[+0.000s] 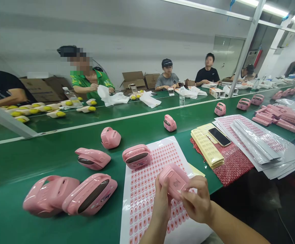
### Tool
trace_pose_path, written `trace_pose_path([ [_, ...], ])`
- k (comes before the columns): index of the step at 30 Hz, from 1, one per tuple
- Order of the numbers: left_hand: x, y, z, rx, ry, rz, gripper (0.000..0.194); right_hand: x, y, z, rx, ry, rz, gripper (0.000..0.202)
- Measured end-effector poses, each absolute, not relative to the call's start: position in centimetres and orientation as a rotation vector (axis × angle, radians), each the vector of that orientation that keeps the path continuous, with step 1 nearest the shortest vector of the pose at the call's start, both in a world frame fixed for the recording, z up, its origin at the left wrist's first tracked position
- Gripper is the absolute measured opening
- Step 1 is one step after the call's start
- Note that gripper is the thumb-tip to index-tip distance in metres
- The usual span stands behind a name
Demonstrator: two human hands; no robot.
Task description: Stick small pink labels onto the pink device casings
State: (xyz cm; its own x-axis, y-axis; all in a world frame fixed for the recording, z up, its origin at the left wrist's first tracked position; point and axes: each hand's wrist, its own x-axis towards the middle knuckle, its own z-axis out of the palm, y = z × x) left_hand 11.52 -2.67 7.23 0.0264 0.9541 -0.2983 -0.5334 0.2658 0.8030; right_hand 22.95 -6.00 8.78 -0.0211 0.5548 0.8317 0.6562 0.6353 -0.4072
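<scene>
My left hand point(161, 196) grips a glossy pink speaker-like device point(175, 181), its flat underside turned up and small dark print showing on it. At the near right edge of that device, my right hand point(197, 200) has thumb and forefinger pinched together. Something small and whitish seems to be at those fingertips, too small to make out. Below both hands lies a white sticker sheet point(137, 203) with rows of small pink stickers. Another pink device point(136, 156) rests upright on the sheet's far left corner, showing a dark grille.
Several more pink devices point(94, 195) stand on the green belt at left. To the right are yellow label sheets point(207, 147), a phone point(219, 136), red bubble wrap point(235, 164), stacked sticker sheets point(287, 159) and pink bars point(284, 115). Several people sit across, beyond a metal post point(246, 51).
</scene>
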Motion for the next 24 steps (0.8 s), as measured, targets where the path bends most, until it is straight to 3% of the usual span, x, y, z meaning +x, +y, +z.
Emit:
trace_pose_path([
  [2,11.4,-2.7,7.0,0.475,0.932,1.249,0.051,25.1,-5.3,9.0,-1.151,-1.514,-0.071,0.008],
  [6,9.8,-2.7,6.5,0.29,0.876,1.263,0.056,32.0,-2.2,8.5,-1.568,-1.165,0.136,0.018],
  [12,6.2,-2.8,4.3,0.265,0.676,1.267,0.059,37.4,-0.5,6.2,-1.729,-1.172,0.147,0.019],
  [18,5.4,-2.6,3.8,0.226,0.684,1.314,0.057,33.3,-3.0,5.9,-1.656,-1.362,0.164,0.005],
  [24,5.3,-2.7,3.0,0.126,0.714,1.347,0.056,25.6,-9.2,2.0,-1.28,-1.938,0.579,0.026],
])
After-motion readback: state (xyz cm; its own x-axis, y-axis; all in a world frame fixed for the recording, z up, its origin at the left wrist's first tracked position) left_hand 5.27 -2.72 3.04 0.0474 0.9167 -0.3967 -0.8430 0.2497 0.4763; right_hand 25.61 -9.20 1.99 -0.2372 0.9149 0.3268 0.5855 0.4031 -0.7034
